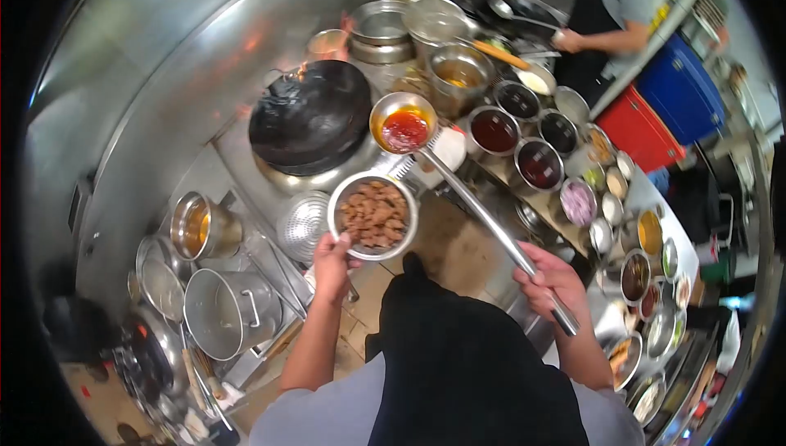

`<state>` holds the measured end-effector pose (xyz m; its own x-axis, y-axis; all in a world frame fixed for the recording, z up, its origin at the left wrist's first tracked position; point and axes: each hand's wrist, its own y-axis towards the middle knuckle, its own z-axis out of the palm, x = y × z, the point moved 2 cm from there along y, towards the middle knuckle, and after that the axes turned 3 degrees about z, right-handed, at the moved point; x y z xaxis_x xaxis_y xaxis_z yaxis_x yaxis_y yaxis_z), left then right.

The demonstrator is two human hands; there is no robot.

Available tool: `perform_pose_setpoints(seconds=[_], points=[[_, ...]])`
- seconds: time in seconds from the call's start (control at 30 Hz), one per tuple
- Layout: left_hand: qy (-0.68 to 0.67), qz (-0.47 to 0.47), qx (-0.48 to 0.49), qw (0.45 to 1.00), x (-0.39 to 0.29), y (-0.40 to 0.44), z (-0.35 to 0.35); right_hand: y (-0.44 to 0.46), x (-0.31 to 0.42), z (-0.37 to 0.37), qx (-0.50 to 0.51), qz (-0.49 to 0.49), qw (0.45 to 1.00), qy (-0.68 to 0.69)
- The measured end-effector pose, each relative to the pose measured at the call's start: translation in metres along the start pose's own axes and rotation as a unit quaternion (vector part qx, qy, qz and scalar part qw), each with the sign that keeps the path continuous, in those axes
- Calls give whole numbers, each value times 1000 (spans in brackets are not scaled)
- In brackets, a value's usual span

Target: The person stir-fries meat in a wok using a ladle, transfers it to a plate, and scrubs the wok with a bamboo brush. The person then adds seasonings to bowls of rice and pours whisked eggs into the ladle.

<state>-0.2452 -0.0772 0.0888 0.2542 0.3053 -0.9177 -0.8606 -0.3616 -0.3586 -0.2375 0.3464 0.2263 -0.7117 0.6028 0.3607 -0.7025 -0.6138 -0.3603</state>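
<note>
Head view: bowl [413,225] of brown pieces [374,213] and long-handled ladle [471,195], both in hand.
Left hand [332,268] grips the bowl at its near-left rim; right hand [552,282] wraps around the ladle's handle near its end. Red sauce [405,131] fills part of the ladle's cup, just beyond the bowl. Perforated skimmer [303,223] lies just left of the bowl; black wok [309,119] sits farther off. Outward: deep pot [214,308], left; dark sauces [494,131], right; co-worker [602,8] in black apron, far right.
</note>
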Motion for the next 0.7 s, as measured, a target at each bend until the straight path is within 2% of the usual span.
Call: perform_pose_setpoints(seconds=[0.13, 0.23, 0.33, 0.37, 0.43, 0.47, 0.53, 0.6, 0.67, 0.7], points=[[16, 132, -171, 976, -60, 30, -54, 144, 21, 26, 35, 71, 991, -104], [44, 184, -264, 946, -89, 60, -85, 247, 17, 21, 44, 94, 978, -181], [117, 199, -310, 922, -118, 96, -99, 334, 7, 15, 27, 92, 939, -329], [116, 205, -310, 921, -124, 111, -103, 350, -3, 8, 32, 97, 939, -329], [142, 197, -320, 916, -136, 157, -105, 383, -9, 9, -6, 2, 815, -580], [173, 178, -322, 914, -140, 185, -102, 378, -8, 20, -34, -26, 756, -653], [283, 192, -352, 871, -127, 244, -111, 396, -18, -16, 2, -239, 657, -715], [368, 166, -340, 849, -145, 258, -80, 386, -11, -24, 5, -225, 670, -707], [500, 180, -359, 768, -135, 295, -63, 375, 3, -28, 6, -210, 684, -699], [493, 163, -352, 779, -136, 299, -48, 367, 11, -29, 7, -192, 701, -686]])
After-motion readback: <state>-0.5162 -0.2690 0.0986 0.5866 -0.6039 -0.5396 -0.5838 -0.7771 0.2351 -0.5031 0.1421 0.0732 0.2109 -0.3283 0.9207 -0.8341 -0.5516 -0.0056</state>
